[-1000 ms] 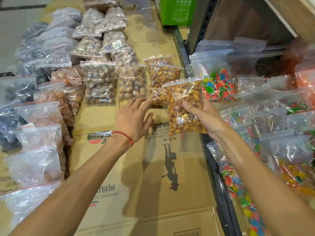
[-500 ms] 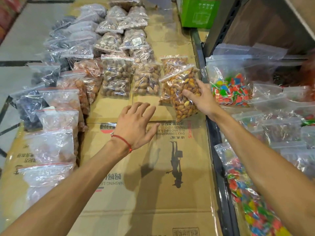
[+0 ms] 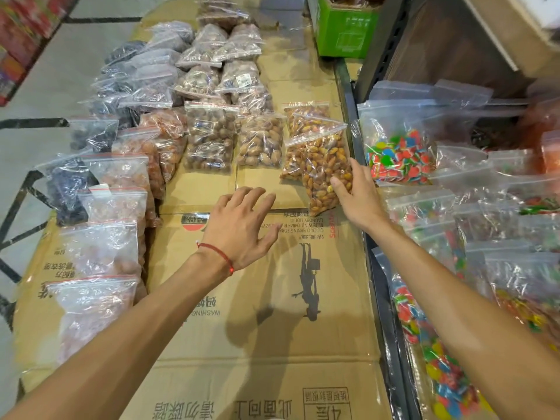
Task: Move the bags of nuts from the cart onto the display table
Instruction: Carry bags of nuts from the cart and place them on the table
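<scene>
A clear zip bag of brown almonds (image 3: 321, 165) lies on the cardboard-covered display table (image 3: 272, 313), partly overlapping other almond bags (image 3: 306, 116) behind it. My right hand (image 3: 357, 195) grips its lower right edge, thumb on top. My left hand (image 3: 239, 225), with a red string at the wrist, hovers open over bare cardboard to the left of the bag, touching nothing. Rows of bagged nuts (image 3: 260, 140) and dried fruit fill the table's far and left parts.
A dark metal rack edge (image 3: 372, 268) runs along the table's right side, with bags of colourful candy (image 3: 400, 156) piled beyond it. A green box (image 3: 345, 28) stands at the far end. More clear bags (image 3: 100, 268) line the left edge. Floor lies at left.
My right hand has carried the almond bag from the air down and forward onto the cardboard against the other almond bags. My left hand stayed open beside it.
</scene>
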Available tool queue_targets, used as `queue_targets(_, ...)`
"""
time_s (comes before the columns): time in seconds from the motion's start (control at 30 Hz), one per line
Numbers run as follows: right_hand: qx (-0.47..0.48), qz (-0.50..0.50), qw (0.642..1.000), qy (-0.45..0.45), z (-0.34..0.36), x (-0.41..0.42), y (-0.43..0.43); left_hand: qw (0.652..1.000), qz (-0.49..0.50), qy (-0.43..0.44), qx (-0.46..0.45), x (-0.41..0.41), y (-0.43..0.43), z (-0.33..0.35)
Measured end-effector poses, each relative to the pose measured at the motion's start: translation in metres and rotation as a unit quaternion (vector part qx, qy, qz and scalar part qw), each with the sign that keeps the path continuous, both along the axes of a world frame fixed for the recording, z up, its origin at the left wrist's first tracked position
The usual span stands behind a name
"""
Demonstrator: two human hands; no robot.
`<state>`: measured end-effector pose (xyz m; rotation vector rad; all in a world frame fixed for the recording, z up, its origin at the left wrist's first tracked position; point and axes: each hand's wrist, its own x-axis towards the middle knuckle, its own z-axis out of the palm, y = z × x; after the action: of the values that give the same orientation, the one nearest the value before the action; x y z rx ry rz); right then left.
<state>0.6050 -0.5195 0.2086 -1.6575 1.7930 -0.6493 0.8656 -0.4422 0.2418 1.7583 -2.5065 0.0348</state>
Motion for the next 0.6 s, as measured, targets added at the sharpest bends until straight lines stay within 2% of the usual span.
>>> queue_targets(0.1,-0.047,-0.001,0.998,0.031,0.007,-0.002,0.018,1.0,-0.001,-0.007,-0.001,-0.003,0.009,0.005)
queue_targets(0.3,-0.158,0.038,0.967,0.195,0.03,-0.012,0.079,1.0,-0.013,-0.021,-0.013,-0.013,0.027,0.018)
queue_targets(0.6,-0.187,0.033,0.924,0.332,0.051,-0.024,0.182,0.996,-0.083,-0.031,-0.017,-0.034,0.058,0.025)
